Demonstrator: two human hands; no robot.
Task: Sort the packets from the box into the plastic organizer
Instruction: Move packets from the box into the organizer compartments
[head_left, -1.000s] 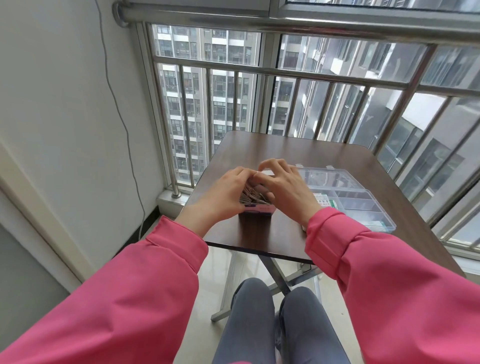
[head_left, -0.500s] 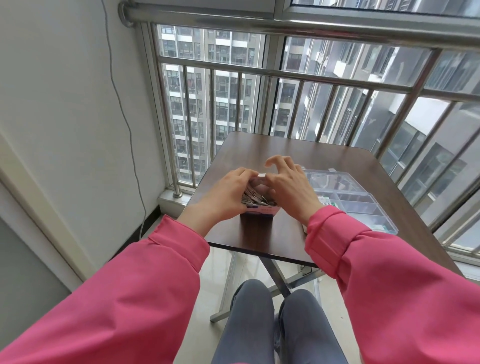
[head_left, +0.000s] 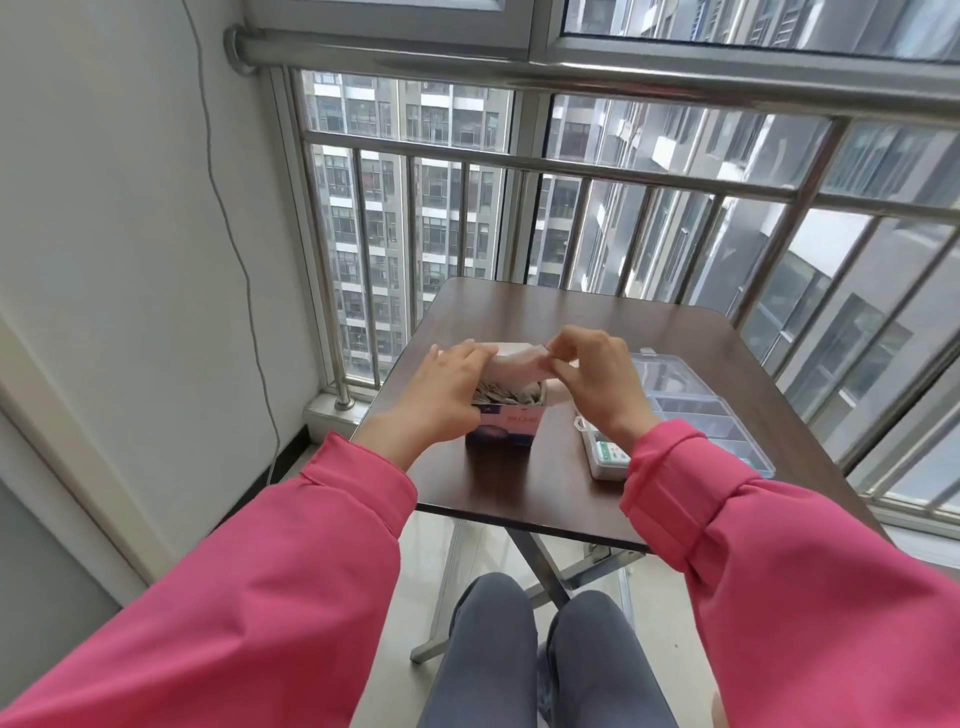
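A small pink and purple box (head_left: 506, 427) stands on the dark wooden table (head_left: 524, 483), its top open and several grey packets (head_left: 504, 393) packed inside. My left hand (head_left: 441, 397) grips the box's left side. My right hand (head_left: 597, 376) pinches the box's pale lid flap (head_left: 514, 362), which is lifted up over the far edge. To the right lies the clear plastic organizer (head_left: 691, 415) with its lid open; green-printed packets (head_left: 612, 453) sit in its nearest compartment, partly hidden by my right wrist.
The table stands against a metal balcony railing (head_left: 519, 166) and window. A white wall with a hanging cable (head_left: 244, 270) is on the left. My knees (head_left: 540, 654) are under the table's near edge.
Both hands were bunched over the box's top; now they have spread apart, and the right hand has pulled the lid flap up and back, exposing the packets.
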